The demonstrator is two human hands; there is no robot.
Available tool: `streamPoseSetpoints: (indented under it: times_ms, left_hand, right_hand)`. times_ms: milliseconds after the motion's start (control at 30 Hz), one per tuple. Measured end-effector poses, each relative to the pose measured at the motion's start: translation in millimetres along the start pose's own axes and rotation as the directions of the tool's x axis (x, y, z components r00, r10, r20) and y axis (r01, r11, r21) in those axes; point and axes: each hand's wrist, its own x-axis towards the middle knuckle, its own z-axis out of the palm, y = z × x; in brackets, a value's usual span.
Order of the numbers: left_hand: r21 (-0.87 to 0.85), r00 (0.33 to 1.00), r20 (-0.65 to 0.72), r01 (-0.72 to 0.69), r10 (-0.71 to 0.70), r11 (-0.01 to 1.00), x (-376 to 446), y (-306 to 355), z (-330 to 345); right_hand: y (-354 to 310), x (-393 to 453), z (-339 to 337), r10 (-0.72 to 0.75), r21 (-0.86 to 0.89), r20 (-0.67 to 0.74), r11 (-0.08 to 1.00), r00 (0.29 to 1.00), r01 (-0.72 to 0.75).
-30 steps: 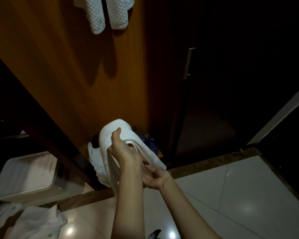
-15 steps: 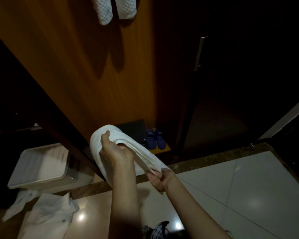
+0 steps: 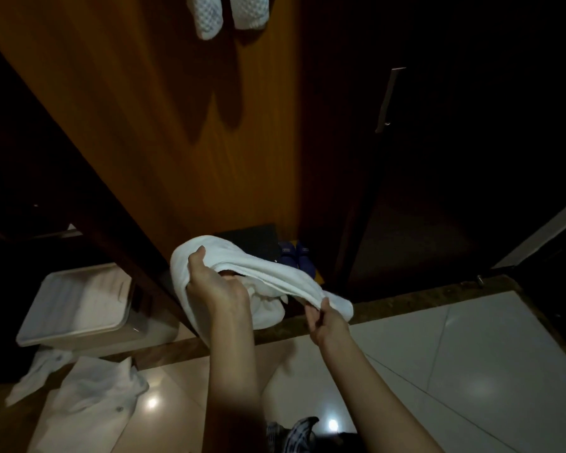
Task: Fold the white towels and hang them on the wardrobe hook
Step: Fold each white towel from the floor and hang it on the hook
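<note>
I hold a white towel [image 3: 268, 273] in front of the wooden wardrobe panel [image 3: 183, 142]. My left hand [image 3: 214, 284] grips its bunched left end, thumb over the top fold. My right hand [image 3: 324, 318] pinches the right end, and the cloth runs as a band between both hands. A loose part of the towel sags below the band. Two white textured towels [image 3: 229, 14] hang at the top edge of the panel; the hook itself is out of view.
A pale plastic bin [image 3: 79, 308] stands at the lower left by the wardrobe base. White garments [image 3: 89, 390] lie crumpled on the glossy tiled floor [image 3: 455, 364]. Blue slippers [image 3: 296, 256] sit inside the wardrobe. A dark door with a metal handle [image 3: 386, 99] is on the right.
My right hand has drawn the towel's end out to the right and down, stretching it into a longer band. The left hand keeps its grip; the view has tilted slightly.
</note>
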Motion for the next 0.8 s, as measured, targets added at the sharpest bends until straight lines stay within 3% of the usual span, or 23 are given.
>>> streamPoseSetpoints:
  times_ms: [333, 567, 667, 800]
  left_hand:
    - [0.015, 0.994, 0.109, -0.025, 0.024, 1.0, 10.6, -1.6, -7.5]
    - [-0.099, 0.992, 0.124, -0.025, 0.037, 0.995, 24.4, 6.2, -16.0]
    - [-0.141, 0.99, 0.14, 0.018, 0.002, 0.99, 20.7, 0.6, -19.7]
    - [-0.168, 0.985, 0.173, 0.032, -0.003, 0.985, 22.8, -4.7, -24.7]
  right_hand:
    - [-27.6, -11.5, 2.7, 0.125, 0.026, -0.136, 0.992, 0.983, -0.123]
    - [-69.4, -32.1, 31.0, 0.185, 0.099, 0.122, 0.975, 0.975, -0.198]
    - [-57.2, -38.2, 21.3, 0.243, 0.146, 0.165, 0.953, 0.956, -0.267]
    - [-55.4, -36.7, 13.2, 0.214, 0.149, 0.198, 0.958, 0.956, -0.245]
